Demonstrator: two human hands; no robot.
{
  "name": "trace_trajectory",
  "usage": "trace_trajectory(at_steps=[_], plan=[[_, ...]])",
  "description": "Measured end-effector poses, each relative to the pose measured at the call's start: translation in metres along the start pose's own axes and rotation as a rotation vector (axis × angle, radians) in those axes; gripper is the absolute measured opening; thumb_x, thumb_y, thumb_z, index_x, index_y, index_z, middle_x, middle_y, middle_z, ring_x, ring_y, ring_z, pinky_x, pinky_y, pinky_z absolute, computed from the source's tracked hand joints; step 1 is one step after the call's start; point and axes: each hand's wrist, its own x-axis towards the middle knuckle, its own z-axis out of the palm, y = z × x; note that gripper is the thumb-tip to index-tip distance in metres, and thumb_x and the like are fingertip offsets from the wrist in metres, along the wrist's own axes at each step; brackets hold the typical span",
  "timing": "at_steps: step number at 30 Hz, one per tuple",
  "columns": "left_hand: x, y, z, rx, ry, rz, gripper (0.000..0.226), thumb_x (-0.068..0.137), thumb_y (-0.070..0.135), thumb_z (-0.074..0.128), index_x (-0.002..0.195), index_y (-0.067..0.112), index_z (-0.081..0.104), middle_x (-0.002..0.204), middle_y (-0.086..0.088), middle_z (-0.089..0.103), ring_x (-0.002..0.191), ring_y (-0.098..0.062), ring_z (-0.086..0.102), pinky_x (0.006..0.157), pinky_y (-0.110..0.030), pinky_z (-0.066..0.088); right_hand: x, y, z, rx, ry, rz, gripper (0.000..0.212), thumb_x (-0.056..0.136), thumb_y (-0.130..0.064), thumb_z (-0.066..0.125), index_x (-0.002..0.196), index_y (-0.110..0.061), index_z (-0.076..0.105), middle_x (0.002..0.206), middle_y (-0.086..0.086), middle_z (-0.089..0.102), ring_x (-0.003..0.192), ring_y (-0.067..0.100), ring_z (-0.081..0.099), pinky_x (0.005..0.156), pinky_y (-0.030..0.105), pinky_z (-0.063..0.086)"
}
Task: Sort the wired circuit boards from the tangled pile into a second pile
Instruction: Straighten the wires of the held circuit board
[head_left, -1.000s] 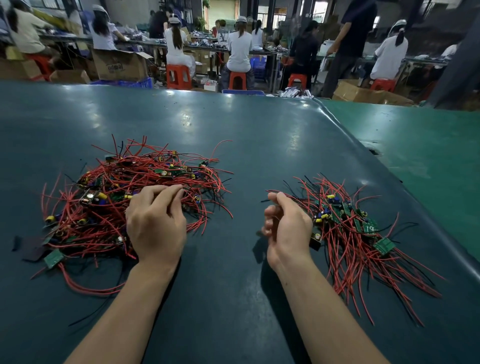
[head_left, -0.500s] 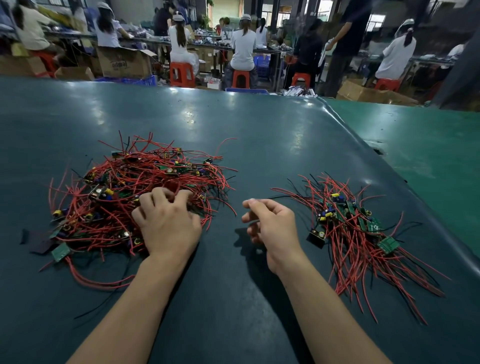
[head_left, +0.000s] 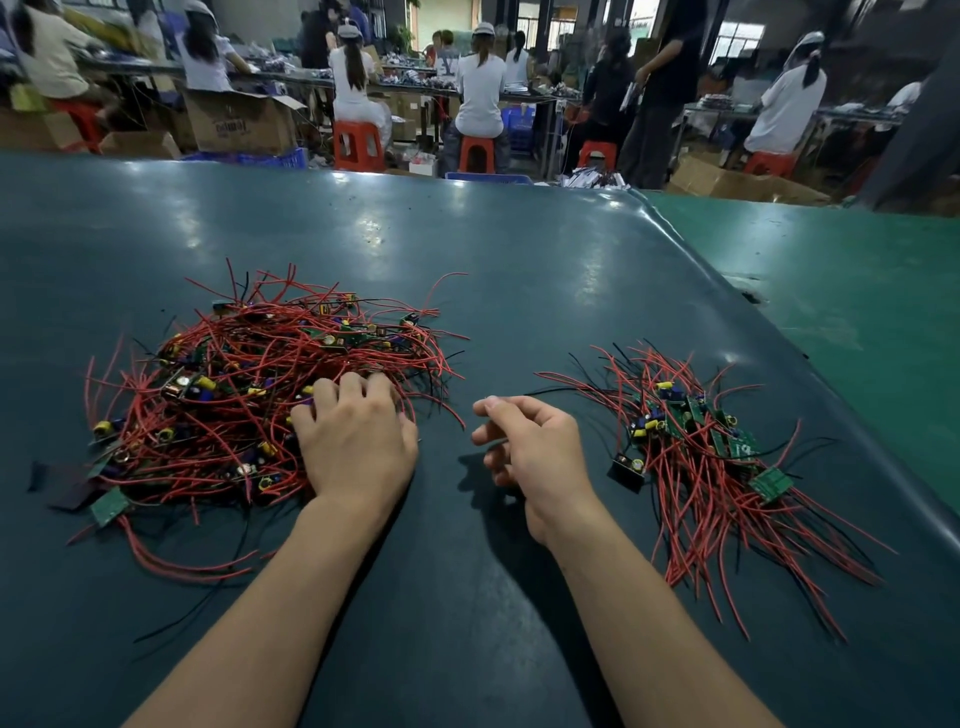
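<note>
Tangled pile (head_left: 260, 395) of wired boards w/ red + black leads sits on the dark green table (head_left: 519, 270), left of centre, well in from the far edge. Small green boards, yellow-topped caps and a copper coil visible among the wires; one green board (head_left: 110, 506) lies at the pile's near-left fringe, red leads trailing toward the near edge.

Left hand (head_left: 358, 447) lies palm-down on the near-right part of the tangled pile, fingers curled down into the wires; fingertips hidden, so cannot tell whether it actually grips a board or lead.

Right hand (head_left: 535, 452) is above the table btwn the two piles, casting a shadow beneath. Fingers loosely curled, thumb and index tip close together. A thin black lead runs from approx. the fingertip toward the second pile; whether it is pinched cannot be made out.

Second pile (head_left: 711, 457) lies nr the table's right edge: fewer boards, wires fanned toward the near-right corner. A dark component (head_left: 627, 470) sits at its left fringe, apart from the right hand.

Beyond the far edge: seated workers, red stools (head_left: 358, 143), cardboard boxes.
</note>
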Motion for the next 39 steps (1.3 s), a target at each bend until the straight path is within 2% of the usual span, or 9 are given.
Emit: trace_trajectory(at_steps=[4,9,12,17,22,27,30,34,39], plan=[[0.006,0.0,-0.003,0.008,0.003,-0.016,0.026,0.088,0.031,0.058,0.111,0.018,0.06,0.108,-0.003,0.066,0.109,-0.028,0.046,0.088,-0.043,0.033,0.0,-0.001,-0.002,0.003,0.007,0.01,0.017,0.093,-0.018,0.061,0.08,-0.014,0.07,0.059,-0.002,0.066,0.041,0.008,0.048,0.039,0.016,0.034],[-0.003,-0.01,-0.011,-0.413,0.289,-0.031,0.017,0.086,0.018,0.068,0.102,0.015,0.072,0.092,-0.005,0.072,0.094,-0.033,0.051,0.083,-0.043,0.036,-0.001,-0.002,0.0,0.004,0.001,0.02,0.018,0.094,-0.018,0.06,0.08,-0.013,0.07,0.058,-0.003,0.065,0.04,0.007,0.047,0.038,0.015,0.033],[-0.009,-0.008,-0.012,-0.53,0.366,0.108,0.014,0.089,0.016,0.063,0.098,0.012,0.072,0.096,-0.002,0.072,0.09,-0.031,0.054,0.081,-0.041,0.041,-0.002,-0.003,0.001,-0.023,-0.06,0.015,0.019,0.095,-0.022,0.06,0.082,-0.013,0.07,0.06,-0.003,0.065,0.041,0.008,0.048,0.039,0.015,0.033],[-0.011,-0.003,-0.009,-0.656,0.104,0.276,0.011,0.09,0.002,0.062,0.096,0.006,0.071,0.096,-0.008,0.07,0.091,-0.031,0.062,0.083,-0.049,0.048,-0.005,-0.003,0.004,-0.07,-0.174,0.051,0.022,0.097,-0.027,0.059,0.089,-0.009,0.068,0.067,0.001,0.066,0.042,0.01,0.052,0.038,0.019,0.039],[-0.022,0.006,-0.021,-0.883,0.346,0.502,0.013,0.089,-0.006,0.057,0.097,-0.004,0.068,0.102,-0.011,0.064,0.099,-0.022,0.062,0.089,-0.035,0.051,-0.006,-0.006,0.003,0.108,-0.334,0.129,0.038,0.099,-0.043,0.051,0.096,-0.007,0.064,0.07,0.005,0.066,0.049,0.016,0.059,0.04,0.021,0.043],[-0.032,0.02,-0.025,-0.983,0.343,0.702,0.012,0.083,-0.001,0.065,0.094,-0.002,0.07,0.119,-0.016,0.059,0.115,-0.028,0.058,0.095,-0.04,0.049,-0.004,-0.016,-0.006,0.349,-0.342,-0.068,0.012,0.094,-0.017,0.058,0.089,-0.014,0.069,0.079,0.006,0.068,0.056,0.012,0.059,0.04,0.019,0.04],[-0.029,0.02,-0.02,-1.001,0.383,0.504,0.018,0.085,0.016,0.071,0.095,0.002,0.066,0.113,-0.014,0.057,0.109,-0.024,0.057,0.088,-0.03,0.048,-0.006,-0.018,-0.009,0.28,-0.203,-0.197,0.015,0.093,-0.01,0.06,0.089,-0.013,0.074,0.092,0.011,0.075,0.066,0.015,0.067,0.043,0.02,0.046],[-0.028,0.021,-0.023,-1.209,0.014,0.136,0.032,0.082,0.038,0.071,0.105,0.018,0.063,0.09,0.005,0.067,0.079,-0.009,0.066,0.072,-0.028,0.055,-0.008,-0.014,-0.002,0.174,-0.069,-0.266,0.012,0.093,-0.011,0.064,0.097,-0.008,0.075,0.088,0.002,0.076,0.072,0.008,0.067,0.046,0.021,0.049],[-0.029,0.023,-0.022,-1.241,-0.171,0.149,0.031,0.078,0.041,0.075,0.098,0.017,0.071,0.087,0.002,0.073,0.078,-0.016,0.072,0.073,-0.032,0.058,-0.007,-0.011,0.0,0.145,-0.036,-0.225,0.009,0.09,-0.012,0.068,0.093,-0.009,0.077,0.078,0.0,0.075,0.072,0.012,0.068,0.064,0.031,0.057]])
